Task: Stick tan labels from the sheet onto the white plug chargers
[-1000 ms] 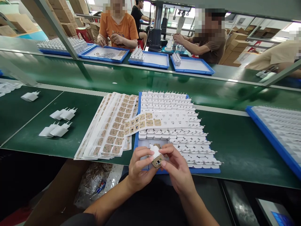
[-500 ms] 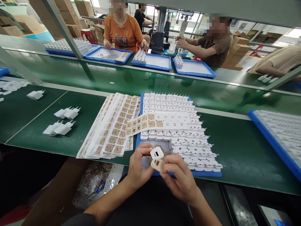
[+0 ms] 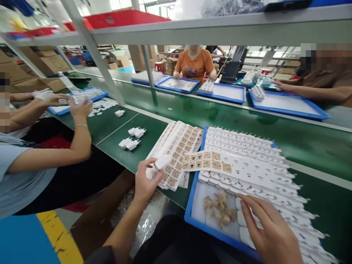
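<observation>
My left hand pinches a white charger plug above the sheets of tan stickers. Over the blue tray, my right hand has its fingers stretched out beside the rows of white charger plugs, and no object shows in it. Crumpled tan peeled papers lie on the bare tray floor to its left. A partly used sticker strip rests across the plugs in the tray.
Several loose white plugs lie on the green bench to the left. A co-worker's hands handle parts above another tray. Across the conveyor, people sit behind blue trays. A shelf spans overhead.
My hands have parted: the left carried the charger plug left, and the right moved over the tray plugs. The tan piece has left my right fingers. The view has swung left.
</observation>
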`<state>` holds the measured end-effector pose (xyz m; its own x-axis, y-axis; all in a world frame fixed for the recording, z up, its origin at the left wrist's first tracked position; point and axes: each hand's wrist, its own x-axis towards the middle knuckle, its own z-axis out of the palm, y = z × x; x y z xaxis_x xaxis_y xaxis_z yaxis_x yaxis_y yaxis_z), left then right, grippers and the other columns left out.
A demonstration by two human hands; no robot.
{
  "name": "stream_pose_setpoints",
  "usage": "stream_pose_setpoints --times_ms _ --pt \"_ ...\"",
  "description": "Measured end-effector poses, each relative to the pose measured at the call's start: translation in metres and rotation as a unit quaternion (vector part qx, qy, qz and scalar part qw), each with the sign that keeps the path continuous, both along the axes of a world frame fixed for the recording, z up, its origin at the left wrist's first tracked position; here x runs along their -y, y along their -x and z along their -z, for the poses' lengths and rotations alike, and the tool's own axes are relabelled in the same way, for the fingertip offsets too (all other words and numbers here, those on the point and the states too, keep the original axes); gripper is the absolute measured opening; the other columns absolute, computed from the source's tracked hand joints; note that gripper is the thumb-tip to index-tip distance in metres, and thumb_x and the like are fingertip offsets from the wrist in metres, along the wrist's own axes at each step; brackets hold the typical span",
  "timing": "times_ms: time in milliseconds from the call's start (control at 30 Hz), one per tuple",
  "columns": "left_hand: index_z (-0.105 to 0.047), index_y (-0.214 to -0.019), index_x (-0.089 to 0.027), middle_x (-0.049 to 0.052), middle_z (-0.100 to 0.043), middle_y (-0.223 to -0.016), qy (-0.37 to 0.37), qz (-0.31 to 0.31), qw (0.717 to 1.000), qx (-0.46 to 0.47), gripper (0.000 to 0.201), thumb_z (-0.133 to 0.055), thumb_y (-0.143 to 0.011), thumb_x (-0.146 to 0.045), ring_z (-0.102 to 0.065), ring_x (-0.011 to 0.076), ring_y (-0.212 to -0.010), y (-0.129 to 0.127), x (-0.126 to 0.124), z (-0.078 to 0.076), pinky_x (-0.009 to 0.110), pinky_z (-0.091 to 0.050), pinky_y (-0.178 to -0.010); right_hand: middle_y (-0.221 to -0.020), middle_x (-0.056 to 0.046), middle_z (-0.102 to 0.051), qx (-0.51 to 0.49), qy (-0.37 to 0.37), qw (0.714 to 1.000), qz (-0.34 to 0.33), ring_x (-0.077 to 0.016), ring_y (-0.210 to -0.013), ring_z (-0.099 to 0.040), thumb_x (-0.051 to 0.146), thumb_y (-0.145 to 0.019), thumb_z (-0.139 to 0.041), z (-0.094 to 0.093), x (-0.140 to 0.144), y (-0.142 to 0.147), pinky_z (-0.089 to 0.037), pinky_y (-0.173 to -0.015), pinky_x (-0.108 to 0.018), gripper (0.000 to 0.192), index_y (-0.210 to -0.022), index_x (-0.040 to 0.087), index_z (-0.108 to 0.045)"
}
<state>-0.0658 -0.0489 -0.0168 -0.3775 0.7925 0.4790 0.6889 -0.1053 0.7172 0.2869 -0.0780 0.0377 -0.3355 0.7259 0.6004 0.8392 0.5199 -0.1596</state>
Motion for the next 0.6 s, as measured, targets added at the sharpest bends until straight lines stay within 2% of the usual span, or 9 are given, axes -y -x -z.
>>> stream_pose_setpoints --times_ms 67,100,200,267,367,500,533,600 --pt "-0.064 -0.110 -0.022 0.008 -0.067 -0.111 0.054 -0.091 0.992 -0.070 0.032 -0.068 -0.082 -0.038 -0.064 0.0254 -0.102 0.038 -0.016 0.012 0.039 -0.054 -0.089 -0.103 -0.008 -0.072 -0.005 -0.005 1.000 -0.019 -0.0257 -0.092 -0.068 0.031 -0.105 -0.047 0.003 -0.003 -0.005 -0.045 -0.092 -0.038 0.025 -0.116 0.020 -0.065" --pt "-0.066 -0.107 -0.021 0.009 -0.068 -0.108 0.066 -0.113 0.988 -0.087 0.032 -0.068 -0.081 -0.039 -0.062 0.0283 -0.107 0.055 -0.024 0.017 0.042 -0.052 -0.093 -0.102 -0.008 -0.073 -0.009 -0.003 1.000 -0.024 -0.0256 -0.092 -0.068 0.032 -0.105 -0.046 0.004 -0.003 -0.006 -0.045 -0.092 -0.038 0.025 -0.115 0.020 -0.066" --pt "-0.066 -0.102 -0.018 0.012 -0.068 -0.100 0.084 -0.147 0.979 -0.112 0.035 -0.069 -0.077 -0.042 -0.057 0.0357 -0.112 0.093 -0.044 0.029 0.054 -0.044 -0.101 -0.104 -0.009 -0.072 -0.018 0.017 1.000 -0.015 -0.0253 -0.094 -0.068 0.032 -0.104 -0.048 0.004 -0.003 -0.009 -0.046 -0.092 -0.037 0.024 -0.115 0.019 -0.066" --pt "-0.066 -0.099 -0.017 0.013 -0.067 -0.103 0.089 -0.153 0.976 -0.123 0.035 -0.068 -0.077 -0.044 -0.054 0.0379 -0.114 0.110 -0.053 0.034 0.058 -0.040 -0.103 -0.103 -0.009 -0.072 -0.019 0.033 0.999 0.004 -0.0255 -0.094 -0.068 0.030 -0.103 -0.051 0.003 -0.001 -0.011 -0.047 -0.090 -0.038 0.022 -0.114 0.019 -0.066" --pt "-0.066 -0.097 -0.019 0.014 -0.062 -0.115 0.091 -0.192 0.962 -0.172 0.036 -0.070 -0.076 -0.048 -0.050 0.0399 -0.119 0.130 -0.061 0.040 0.060 -0.041 -0.101 -0.101 -0.008 -0.073 -0.010 0.045 0.998 0.032 -0.0261 -0.092 -0.068 0.028 -0.102 -0.053 0.001 0.001 -0.013 -0.048 -0.088 -0.039 0.019 -0.112 0.018 -0.066" --pt "-0.066 -0.095 -0.020 0.013 -0.059 -0.114 0.089 -0.257 0.943 -0.192 0.040 -0.074 -0.071 -0.051 -0.049 0.0458 -0.116 0.145 -0.066 0.041 0.065 -0.046 -0.089 -0.098 -0.009 -0.073 0.016 0.042 0.997 0.064 -0.0269 -0.091 -0.067 0.024 -0.102 -0.052 -0.006 -0.001 -0.020 -0.049 -0.084 -0.040 0.018 -0.110 0.017 -0.067" --pt "-0.065 -0.097 -0.020 0.014 -0.059 -0.113 0.085 -0.255 0.945 -0.189 0.041 -0.073 -0.072 -0.051 -0.049 0.0474 -0.117 0.144 -0.066 0.038 0.067 -0.047 -0.088 -0.098 -0.010 -0.073 0.023 0.040 0.997 0.068 -0.0271 -0.090 -0.067 0.024 -0.102 -0.052 -0.009 -0.004 -0.022 -0.049 -0.084 -0.040 0.019 -0.109 0.017 -0.067" --pt "-0.064 -0.103 -0.018 0.014 -0.061 -0.110 0.057 -0.208 0.956 -0.197 0.041 -0.067 -0.078 -0.051 -0.050 0.0494 -0.118 0.133 -0.068 0.028 0.071 -0.045 -0.089 -0.098 -0.010 -0.074 0.037 0.043 0.996 0.063 -0.0274 -0.090 -0.068 0.023 -0.102 -0.050 -0.016 -0.012 -0.025 -0.050 -0.084 -0.041 0.020 -0.108 0.017 -0.068"
